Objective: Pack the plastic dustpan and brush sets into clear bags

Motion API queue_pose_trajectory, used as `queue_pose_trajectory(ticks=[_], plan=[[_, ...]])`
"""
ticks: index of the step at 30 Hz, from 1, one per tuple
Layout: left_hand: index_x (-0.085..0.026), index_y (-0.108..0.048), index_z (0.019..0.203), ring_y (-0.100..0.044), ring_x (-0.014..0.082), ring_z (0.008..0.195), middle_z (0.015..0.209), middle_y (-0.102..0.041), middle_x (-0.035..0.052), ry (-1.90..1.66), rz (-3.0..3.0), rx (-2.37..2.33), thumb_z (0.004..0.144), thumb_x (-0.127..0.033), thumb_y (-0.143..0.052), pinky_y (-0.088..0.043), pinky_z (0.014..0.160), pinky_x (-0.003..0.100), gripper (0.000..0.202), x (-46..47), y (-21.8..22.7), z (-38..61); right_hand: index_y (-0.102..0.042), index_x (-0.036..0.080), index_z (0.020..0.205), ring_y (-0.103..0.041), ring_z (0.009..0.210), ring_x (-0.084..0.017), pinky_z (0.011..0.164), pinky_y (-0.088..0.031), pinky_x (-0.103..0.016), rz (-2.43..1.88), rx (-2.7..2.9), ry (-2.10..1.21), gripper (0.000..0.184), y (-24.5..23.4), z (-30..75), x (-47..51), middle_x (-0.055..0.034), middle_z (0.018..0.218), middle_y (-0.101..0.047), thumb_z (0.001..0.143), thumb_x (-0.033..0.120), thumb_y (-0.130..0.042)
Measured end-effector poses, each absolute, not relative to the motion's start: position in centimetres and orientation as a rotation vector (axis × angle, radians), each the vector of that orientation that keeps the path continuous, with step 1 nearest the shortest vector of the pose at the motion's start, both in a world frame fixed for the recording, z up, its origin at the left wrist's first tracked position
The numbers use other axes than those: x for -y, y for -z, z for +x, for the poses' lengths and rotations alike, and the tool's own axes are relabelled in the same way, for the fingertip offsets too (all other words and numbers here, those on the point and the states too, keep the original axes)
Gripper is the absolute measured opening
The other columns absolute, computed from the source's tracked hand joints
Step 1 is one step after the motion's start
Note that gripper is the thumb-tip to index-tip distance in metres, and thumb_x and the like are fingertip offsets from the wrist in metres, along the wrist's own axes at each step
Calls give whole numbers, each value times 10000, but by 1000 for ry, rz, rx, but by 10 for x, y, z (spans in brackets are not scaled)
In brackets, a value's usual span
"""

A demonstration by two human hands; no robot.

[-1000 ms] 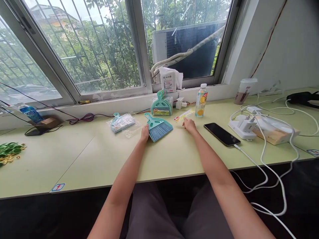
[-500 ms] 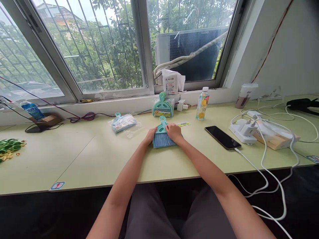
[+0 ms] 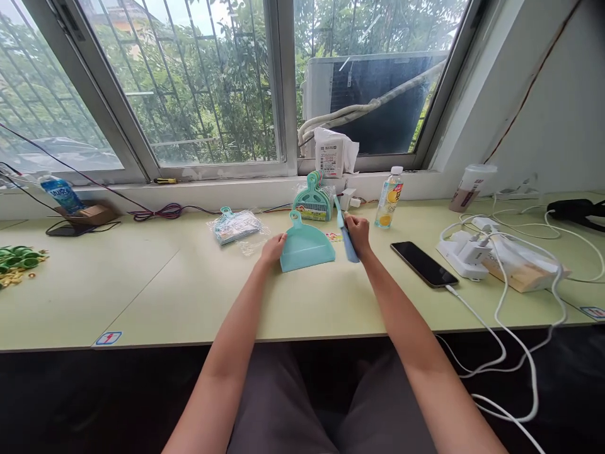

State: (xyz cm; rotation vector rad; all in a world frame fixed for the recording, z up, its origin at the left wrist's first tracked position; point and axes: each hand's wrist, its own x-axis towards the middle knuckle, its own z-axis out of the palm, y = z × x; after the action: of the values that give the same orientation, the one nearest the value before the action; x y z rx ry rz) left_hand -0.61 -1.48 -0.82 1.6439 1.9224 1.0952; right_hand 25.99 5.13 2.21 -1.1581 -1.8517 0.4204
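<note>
My left hand (image 3: 274,248) grips the left edge of a teal dustpan (image 3: 307,247), whose handle loop points toward the window. In my right hand (image 3: 358,233) is a small hand brush (image 3: 348,239), held edge-on just right of the dustpan and apart from it. The fingers of the right hand wrap round the brush. Behind the dustpan stands a row of packed brush-and-dustpan sets (image 3: 312,198). Part of a colourful label card (image 3: 333,237) shows on the table between dustpan and brush. To the left lies another teal set in clear plastic wrap (image 3: 236,226).
A drink bottle (image 3: 390,198), a black phone (image 3: 424,263) on a white cable and a power strip (image 3: 466,252) with tangled cords are at the right. Green and yellow pieces (image 3: 21,265) lie far left. A white packet (image 3: 333,154) rests on the windowsill.
The brush has come off the dustpan; my right hand has lifted it to the right and turned it edge-on. My left hand stays on the dustpan, now uncovered. The view has shifted slightly.
</note>
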Motion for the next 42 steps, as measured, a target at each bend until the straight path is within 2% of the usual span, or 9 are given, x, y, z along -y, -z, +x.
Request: queue_pose_trajectory(ticks=[2,5,10,18,25,29,34,38,42], plan=[[-184,-691,965,-541,279,1130,1124,-669,102,-1035,1654,-2021,946,-403,-408,-388,953,353,358,17,7,-15,-723,155,793,-648,878,-259,730,-412,-311,-1322,1927,-208,496,-21,268,-52,-130,855,-727,971,410,-337],[-176,-706,935,-534,281,1157,1138,-657,110,-949,1663,-2128,922,-337,-454,-395,947,335,300,19,7,-21,-753,181,821,-669,933,-252,763,-424,-305,-1542,2198,21,438,-12,263,-45,-130,956,-750,967,385,-394],[-210,-704,1101,-514,255,1204,1185,-636,96,-887,1685,-2217,915,-300,-471,-394,967,314,311,21,7,-20,-769,163,937,-682,979,-277,811,-460,-345,-1623,2292,38,423,-4,243,-35,-165,1013,-742,976,369,-401],[-244,-714,1074,-564,226,1128,1109,-678,56,-855,1691,-2254,874,-257,-524,-433,908,286,276,25,1,-21,-731,78,1069,-685,1006,-287,799,-486,-332,-1843,2155,26,378,-8,261,-44,-217,1062,-715,949,218,-402],[-221,-708,1063,-573,231,1119,1164,-659,78,-927,1631,-2328,953,-341,-403,-428,907,309,345,25,0,-22,-761,175,1020,-688,960,-273,759,-466,-324,-1849,1999,58,429,-14,263,-42,-156,1002,-739,968,307,-355],[-214,-695,1069,-579,225,1105,1185,-650,79,-985,1589,-2393,963,-301,-360,-430,879,310,362,26,-3,-23,-782,204,949,-693,901,-277,711,-435,-321,-1838,1787,33,434,-18,270,-43,-145,918,-748,961,315,-362],[-217,-687,1034,-590,217,1054,1120,-668,71,-976,1606,-2435,947,-322,-438,-435,830,296,284,29,-4,-22,-775,238,999,-667,973,-287,806,-413,-363,-1905,1871,-102,310,-18,279,-51,-130,991,-749,866,433,-574],[-215,-692,891,-582,232,1051,1036,-684,73,-916,1690,-2453,892,-370,-564,-429,839,298,202,30,-3,-17,-776,267,923,-612,1066,-296,931,-337,-429,-1934,2187,-203,369,-14,272,-51,-88,1037,-738,742,576,-687],[-202,-672,812,-589,242,1011,998,-690,87,-815,1765,-2461,866,-375,-604,-426,815,302,194,30,-3,-15,-759,222,907,-594,1074,-290,896,-327,-403,-1946,2245,-139,292,-8,260,-47,-97,1010,-720,747,454,-680]])
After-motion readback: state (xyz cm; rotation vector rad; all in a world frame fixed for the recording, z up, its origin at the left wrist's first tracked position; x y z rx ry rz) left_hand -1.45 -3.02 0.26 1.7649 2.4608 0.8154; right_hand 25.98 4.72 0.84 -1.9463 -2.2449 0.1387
